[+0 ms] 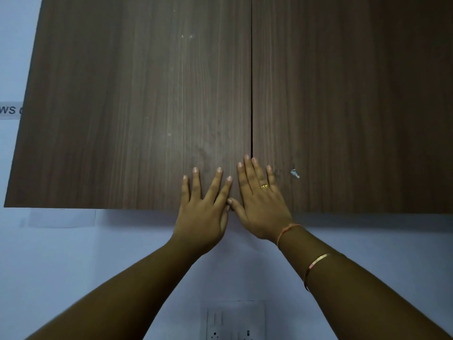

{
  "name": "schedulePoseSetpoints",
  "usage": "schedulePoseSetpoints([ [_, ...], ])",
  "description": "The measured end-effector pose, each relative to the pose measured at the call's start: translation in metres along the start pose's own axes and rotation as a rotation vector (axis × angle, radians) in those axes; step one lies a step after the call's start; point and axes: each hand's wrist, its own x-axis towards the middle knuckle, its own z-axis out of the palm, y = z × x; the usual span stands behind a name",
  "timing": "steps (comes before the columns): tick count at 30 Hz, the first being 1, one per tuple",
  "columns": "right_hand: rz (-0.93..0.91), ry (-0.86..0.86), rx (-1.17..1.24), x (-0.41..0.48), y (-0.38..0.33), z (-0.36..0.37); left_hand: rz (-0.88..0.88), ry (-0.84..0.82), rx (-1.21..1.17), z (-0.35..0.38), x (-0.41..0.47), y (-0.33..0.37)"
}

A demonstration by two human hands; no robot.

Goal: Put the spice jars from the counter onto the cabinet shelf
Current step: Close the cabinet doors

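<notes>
A dark wood wall cabinet fills the upper view, both doors closed: the left door [137, 106] and the right door [348, 106] meet at a narrow vertical gap. My left hand [203, 212] lies flat with fingers spread on the lower edge of the left door. My right hand [259, 204], wearing a gold ring, lies flat across the gap at the doors' bottom corners. The thumbs touch each other. Neither hand holds anything. No spice jars, counter or shelf are in view.
A pale wall [73, 266] runs below the cabinet. A white socket plate [232, 322] sits on the wall at the bottom centre. A printed label [9, 110] is stuck to the wall at the left edge. A small chipped mark [295, 173] shows on the right door.
</notes>
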Motion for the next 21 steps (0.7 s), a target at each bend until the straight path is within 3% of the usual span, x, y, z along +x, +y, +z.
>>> schedulePoseSetpoints([
  [6, -0.001, 0.049, -0.025, -0.001, -0.002, 0.003, 0.052, 0.075, -0.021, 0.000, -0.004, -0.006],
  [21, 0.123, -0.091, 0.104, 0.003, -0.019, -0.031, 0.124, -0.058, 0.075, -0.031, 0.000, -0.032],
])
